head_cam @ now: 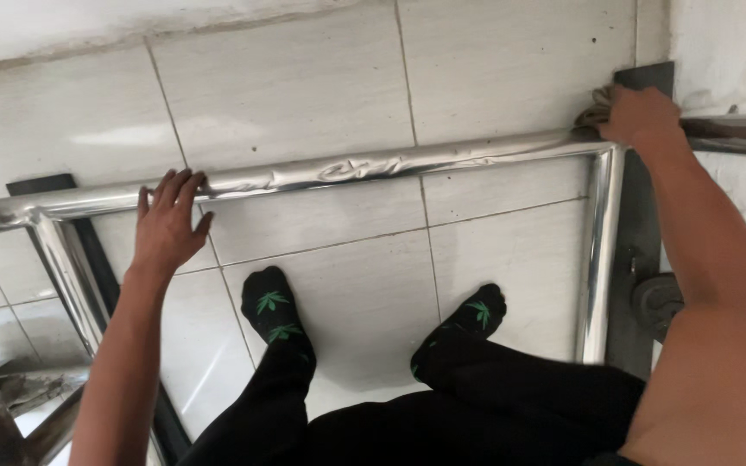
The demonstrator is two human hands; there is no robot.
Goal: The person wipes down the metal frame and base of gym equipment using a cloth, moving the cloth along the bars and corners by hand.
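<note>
Hands on steel rail, cloth underneath.

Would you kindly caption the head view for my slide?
Left hand rests on shiny steel frame rail; right hand presses brownish cloth at its corner.

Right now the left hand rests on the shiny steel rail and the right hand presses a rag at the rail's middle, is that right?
Not quite. In the head view the right hand presses the crumpled brownish rag at the corner of the shiny steel rail, not its middle. The left hand does rest on it.
</note>
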